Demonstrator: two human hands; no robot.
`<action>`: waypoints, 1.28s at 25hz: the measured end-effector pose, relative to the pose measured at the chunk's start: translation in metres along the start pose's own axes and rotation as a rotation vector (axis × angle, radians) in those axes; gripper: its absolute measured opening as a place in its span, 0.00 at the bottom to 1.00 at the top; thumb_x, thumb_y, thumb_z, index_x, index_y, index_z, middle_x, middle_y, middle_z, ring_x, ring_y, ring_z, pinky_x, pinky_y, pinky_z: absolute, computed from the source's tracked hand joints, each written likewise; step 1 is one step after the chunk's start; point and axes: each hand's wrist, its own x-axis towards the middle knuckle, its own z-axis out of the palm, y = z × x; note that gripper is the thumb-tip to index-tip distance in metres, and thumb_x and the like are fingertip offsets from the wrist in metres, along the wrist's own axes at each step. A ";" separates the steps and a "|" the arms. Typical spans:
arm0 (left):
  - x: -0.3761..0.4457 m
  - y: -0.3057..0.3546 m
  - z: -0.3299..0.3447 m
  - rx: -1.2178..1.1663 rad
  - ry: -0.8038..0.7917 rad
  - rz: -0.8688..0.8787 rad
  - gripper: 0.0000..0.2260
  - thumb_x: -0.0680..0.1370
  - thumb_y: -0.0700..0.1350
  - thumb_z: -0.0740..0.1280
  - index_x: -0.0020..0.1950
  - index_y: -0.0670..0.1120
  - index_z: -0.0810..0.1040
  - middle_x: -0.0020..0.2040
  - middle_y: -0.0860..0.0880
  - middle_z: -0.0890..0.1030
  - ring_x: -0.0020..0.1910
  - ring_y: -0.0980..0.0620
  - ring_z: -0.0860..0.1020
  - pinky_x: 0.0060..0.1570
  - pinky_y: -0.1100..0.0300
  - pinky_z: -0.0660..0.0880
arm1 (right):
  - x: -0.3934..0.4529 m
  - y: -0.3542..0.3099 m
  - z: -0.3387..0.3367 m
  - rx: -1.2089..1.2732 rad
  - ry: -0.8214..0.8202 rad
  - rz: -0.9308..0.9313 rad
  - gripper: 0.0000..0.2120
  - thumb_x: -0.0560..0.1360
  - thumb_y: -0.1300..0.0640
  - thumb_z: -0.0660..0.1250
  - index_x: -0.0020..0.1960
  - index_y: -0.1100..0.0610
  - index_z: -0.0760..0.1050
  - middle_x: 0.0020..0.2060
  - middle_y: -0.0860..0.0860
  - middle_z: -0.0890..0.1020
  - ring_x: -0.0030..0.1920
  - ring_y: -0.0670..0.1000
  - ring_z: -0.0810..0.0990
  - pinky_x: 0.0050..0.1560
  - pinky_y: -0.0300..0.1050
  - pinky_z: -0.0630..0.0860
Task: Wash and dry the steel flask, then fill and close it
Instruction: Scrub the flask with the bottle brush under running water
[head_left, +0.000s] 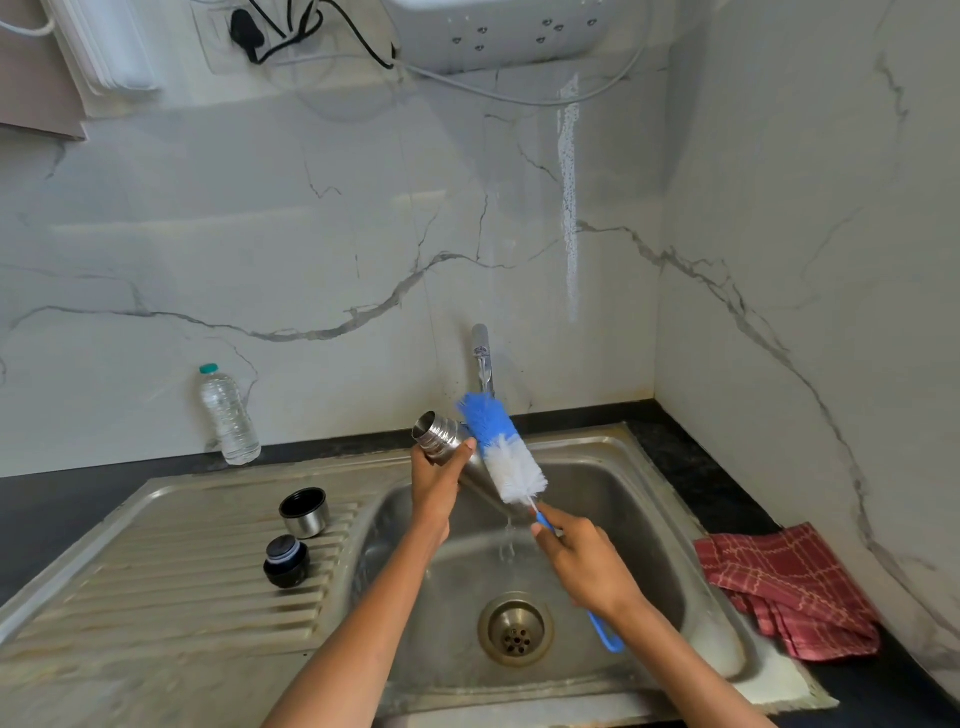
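The left hand (436, 480) grips the flask (441, 439) near its neck, tilted over the sink's (587, 452) back edge; the right hand (582, 551) grips the brush (506, 449) laid against it. Wet steel could slip into the basin if the scrubbing pushes hard.
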 end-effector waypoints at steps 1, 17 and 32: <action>-0.001 -0.002 0.000 0.010 0.000 0.007 0.24 0.73 0.47 0.79 0.64 0.44 0.74 0.58 0.44 0.84 0.58 0.45 0.82 0.56 0.47 0.79 | -0.001 -0.002 0.002 0.005 -0.002 -0.028 0.10 0.83 0.49 0.60 0.60 0.47 0.78 0.27 0.40 0.76 0.30 0.41 0.73 0.36 0.41 0.69; -0.010 0.011 -0.007 -0.120 0.221 -0.044 0.30 0.73 0.47 0.79 0.68 0.46 0.65 0.60 0.49 0.79 0.55 0.55 0.79 0.54 0.40 0.81 | -0.006 0.012 -0.007 -0.124 -0.022 0.087 0.08 0.82 0.53 0.59 0.48 0.49 0.76 0.34 0.46 0.79 0.36 0.48 0.76 0.41 0.49 0.74; -0.011 0.019 -0.008 -0.166 0.206 -0.078 0.28 0.73 0.49 0.79 0.69 0.52 0.69 0.61 0.52 0.80 0.60 0.52 0.78 0.51 0.38 0.82 | -0.009 0.014 -0.009 -0.109 0.046 0.097 0.08 0.83 0.53 0.59 0.46 0.48 0.73 0.35 0.49 0.80 0.35 0.50 0.78 0.38 0.49 0.75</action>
